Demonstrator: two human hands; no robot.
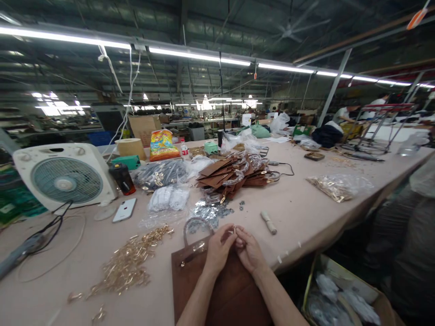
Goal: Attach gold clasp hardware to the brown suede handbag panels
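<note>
My left hand (219,249) and my right hand (249,250) meet just above the top edge of a flat brown leather bag piece (190,276). Their fingertips pinch together on a small gold metal fitting (234,230). The piece lies on the table in front of me, with a wrapped curved handle (197,225) at its top. A heap of small gold fittings (131,262) is spread to the left of my left hand. A pile of silvery parts (209,211) lies just beyond the handle.
A stack of brown bag pieces (234,174) sits mid-table. A white fan (64,179), a phone (124,209), bagged hardware (161,174) and another bag of gold parts (340,186) lie around. A cardboard box (343,290) stands below the table edge. Other people work at far right.
</note>
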